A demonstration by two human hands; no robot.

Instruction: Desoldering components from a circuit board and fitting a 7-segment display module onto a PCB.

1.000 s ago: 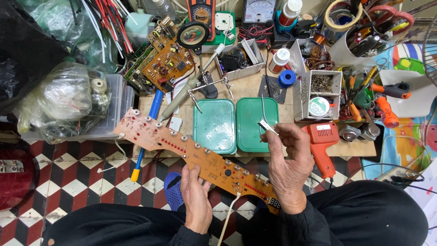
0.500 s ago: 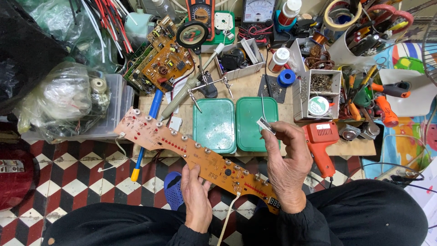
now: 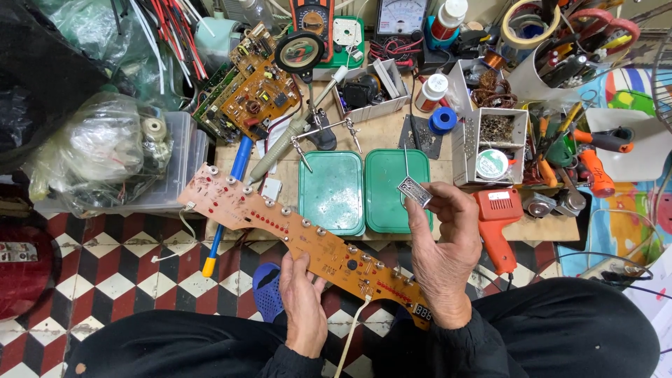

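My left hand (image 3: 302, 301) grips the lower edge of a long curved orange circuit board (image 3: 280, 227) studded with small round buttons and red lights. The board runs from upper left to lower right across my lap. My right hand (image 3: 441, 248) is raised above the board's right end and pinches a small silver metal part (image 3: 414, 190) with a thin wire sticking up from it. A white cable (image 3: 353, 336) hangs from the board between my hands.
Two green lidded tins (image 3: 364, 189) lie on the low wooden bench behind the board. An orange heat gun (image 3: 498, 224), a soldering iron (image 3: 280, 150), another circuit board (image 3: 255, 87), meters, tool boxes and a bag-filled plastic bin (image 3: 119, 161) crowd around. Checkered floor lies below.
My right hand has turned the small silver part slightly and lifted it a little. The left hand and board stay in place.
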